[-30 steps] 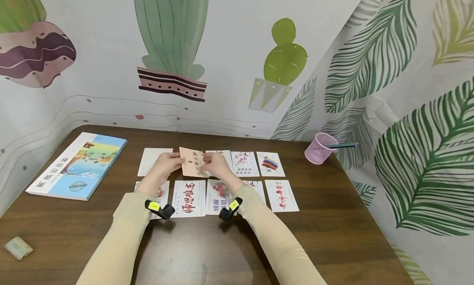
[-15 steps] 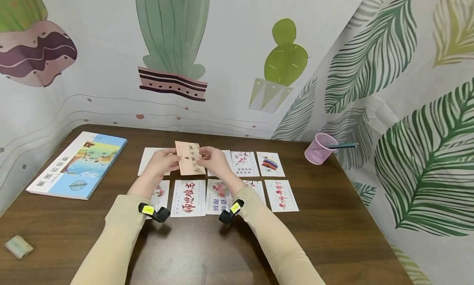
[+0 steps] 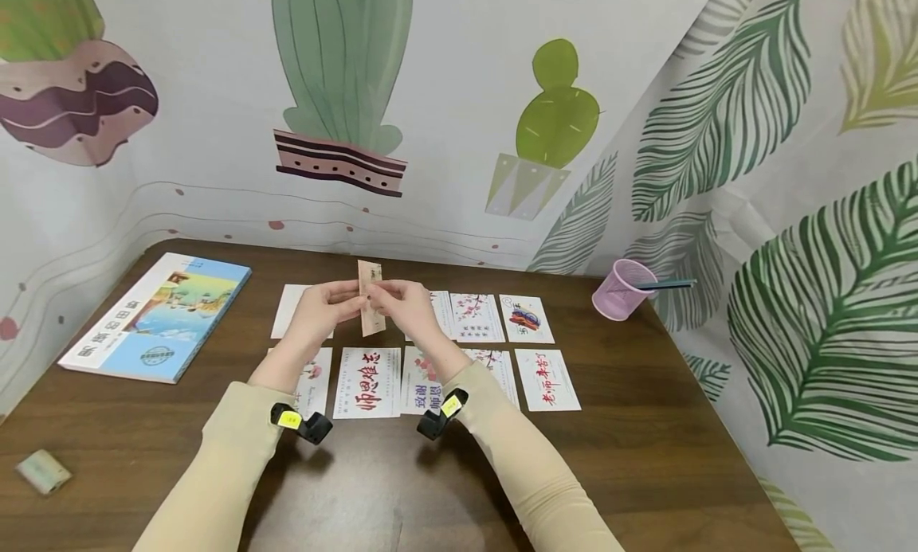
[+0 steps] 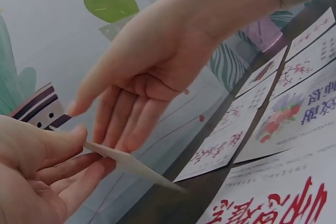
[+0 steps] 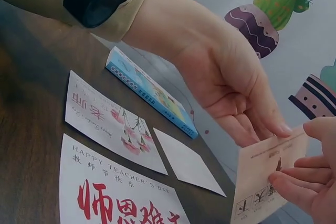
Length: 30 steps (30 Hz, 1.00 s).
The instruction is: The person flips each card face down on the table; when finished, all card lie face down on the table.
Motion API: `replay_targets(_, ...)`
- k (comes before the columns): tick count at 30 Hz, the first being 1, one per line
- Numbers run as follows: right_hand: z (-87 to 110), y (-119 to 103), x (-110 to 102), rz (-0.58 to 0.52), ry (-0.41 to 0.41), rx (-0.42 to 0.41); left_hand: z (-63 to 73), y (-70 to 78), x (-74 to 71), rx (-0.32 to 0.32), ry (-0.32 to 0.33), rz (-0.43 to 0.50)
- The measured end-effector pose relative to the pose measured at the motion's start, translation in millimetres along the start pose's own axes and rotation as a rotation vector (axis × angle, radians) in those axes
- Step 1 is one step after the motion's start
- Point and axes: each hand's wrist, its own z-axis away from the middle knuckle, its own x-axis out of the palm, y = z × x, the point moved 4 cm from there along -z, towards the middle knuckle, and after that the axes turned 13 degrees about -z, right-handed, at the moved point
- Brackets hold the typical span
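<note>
A peach card with printed characters is held up above the table, turned nearly edge-on in the head view. My left hand pinches it, with the thumb on one side and the fingers behind. Straight fingers of my right hand touch the printed face in the right wrist view; that hand's thumb stands apart from them. Below, a row of cards includes one with large red characters and one with flowers. A blank white card lies behind my left hand.
More cards, such as a blossom card and a red-lettered card, lie to the right. A thick book is at the left, an eraser-like block at the front left. A pink cup holds pencils.
Both hands have lifted the peach card a little higher. It has turned from facing the head camera to nearly edge-on, and the right fingers have moved in over its face.
</note>
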Motion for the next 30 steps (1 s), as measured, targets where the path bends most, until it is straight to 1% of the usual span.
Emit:
replay_targets(3,1.3,0.3,-0.2,-0.055,-0.001,0.005,-0.1,-1.4,2.7,0.027,0.021,-0.042)
replay_targets(5,2.7,-1.2,-0.4,-0.067,0.003,0.008,-0.4,-1.8,4.5,0.039,0.052,-0.083)
replay_targets(8,3.7,-3.5,-1.0,-0.069,0.035,0.015,-1.2,-1.1,8.2,0.060,0.097,-0.140)
replay_targets(11,3.3,-4.2,-2.0,-0.049,0.077,0.021,-2.5,-0.1,12.7,0.074,0.126,-0.204)
replay_targets(14,2.3,-3.0,-4.4,-0.007,0.115,0.020,-3.0,0.1,16.7,0.075,0.127,-0.232)
replay_targets(17,0.4,0.2,-8.3,0.049,0.133,0.019,-3.9,-1.2,18.5,0.067,0.098,-0.226)
replay_targets(19,-2.0,4.0,-11.8,0.082,0.135,0.021,-5.3,-3.3,17.8,0.065,0.078,-0.218)
replay_targets(21,-5.0,7.5,-15.8,0.100,0.133,0.031,-7.2,-6.5,14.4,0.061,0.074,-0.206)
replay_targets(22,-6.9,10.1,-18.1,0.106,0.132,0.040,-8.3,-8.5,12.2,0.057,0.075,-0.199)
replay_targets(24,-10.6,15.7,-22.4,0.083,0.123,0.073,-10.4,-12.0,5.9,0.040,0.091,-0.185)
replay_targets(26,-13.8,21.8,-26.8,0.057,0.109,0.124,-13.0,-16.5,-0.9,0.005,0.110,-0.182)
replay_targets(28,-16.2,28.9,-30.1,0.027,0.086,0.180,-16.1,-20.9,-5.8,-0.036,0.110,-0.204)
replay_targets(30,-17.9,35.0,-32.1,0.005,0.056,0.227,-19.7,-25.9,-7.9,-0.081,0.095,-0.235)
